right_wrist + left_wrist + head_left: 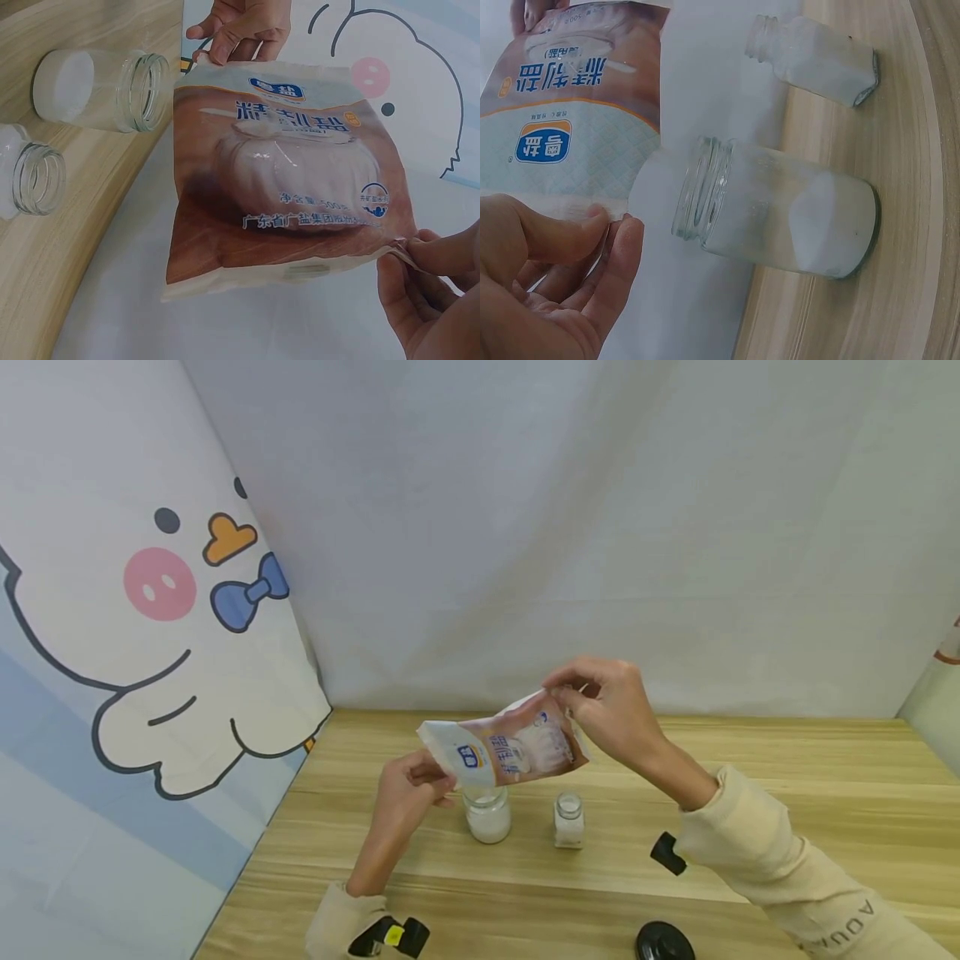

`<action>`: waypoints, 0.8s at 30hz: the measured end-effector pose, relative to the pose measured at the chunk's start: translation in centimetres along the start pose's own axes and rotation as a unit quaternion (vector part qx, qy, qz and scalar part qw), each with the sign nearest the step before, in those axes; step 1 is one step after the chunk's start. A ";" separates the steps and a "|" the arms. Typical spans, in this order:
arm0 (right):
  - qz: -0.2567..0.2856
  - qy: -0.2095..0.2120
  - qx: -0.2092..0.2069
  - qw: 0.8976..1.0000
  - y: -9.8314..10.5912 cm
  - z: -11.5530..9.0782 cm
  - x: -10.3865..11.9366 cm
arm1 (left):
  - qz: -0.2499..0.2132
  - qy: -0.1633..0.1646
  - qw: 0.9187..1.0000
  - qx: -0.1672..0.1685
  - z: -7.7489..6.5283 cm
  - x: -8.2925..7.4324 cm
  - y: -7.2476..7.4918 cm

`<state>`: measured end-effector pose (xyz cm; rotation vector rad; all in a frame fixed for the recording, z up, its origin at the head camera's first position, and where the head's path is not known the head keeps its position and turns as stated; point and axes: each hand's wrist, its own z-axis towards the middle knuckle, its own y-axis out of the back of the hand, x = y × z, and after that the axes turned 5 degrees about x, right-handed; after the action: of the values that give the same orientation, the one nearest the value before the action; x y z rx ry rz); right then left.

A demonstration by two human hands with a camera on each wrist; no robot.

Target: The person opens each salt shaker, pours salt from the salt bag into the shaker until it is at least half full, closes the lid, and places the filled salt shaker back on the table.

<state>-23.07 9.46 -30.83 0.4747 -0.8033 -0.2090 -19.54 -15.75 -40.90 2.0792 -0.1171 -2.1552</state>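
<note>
A printed plastic bag of salt [517, 750] is held tilted in the air between both hands, above the table. My left hand [405, 789] pinches its pale end between thumb and fingers, close over the mouth of a wide glass jar [489, 821]. At the brown end, my right hand [442, 292] pinches a corner of the bag with thumb and fingers, higher than the left hand in the head view. White salt [829, 225] lies in the lower part of the wide jar. Beside it stands a smaller, square-sided glass jar [569, 828], uncapped, with white contents.
A round black lid [664, 942] lies at the front edge of the head view. The wooden table [750, 743] meets a grey-white cloth [600, 527] at the back. To the left hangs a cloth with a cartoon figure [161, 583]. Black wrist cameras [667, 853] sit at the sleeves.
</note>
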 end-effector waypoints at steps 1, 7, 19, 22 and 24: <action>0.001 0.000 0.000 1.000 0.0 0.0 0.0 | 0.000 0.001 1.000 0.000 0.0 0.0 0.0; 0.000 0.001 -0.001 1.000 0.0 0.1 0.3 | -0.002 0.003 1.000 -0.001 0.0 0.0 0.1; -0.005 -0.005 -0.002 1.000 0.1 0.2 0.7 | -0.001 0.006 1.000 0.006 -0.1 -0.4 0.2; -0.005 -0.006 -0.001 1.000 0.1 0.2 0.8 | -0.004 0.007 1.000 0.007 -0.2 -0.4 0.2; -0.005 -0.006 -0.001 1.000 0.1 0.2 0.9 | -0.006 0.006 1.000 0.007 -0.2 -0.5 0.1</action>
<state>-22.62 9.15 -30.09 0.4771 -0.8118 -0.2225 -19.31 -15.81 -40.39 2.1059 -0.1186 -2.1542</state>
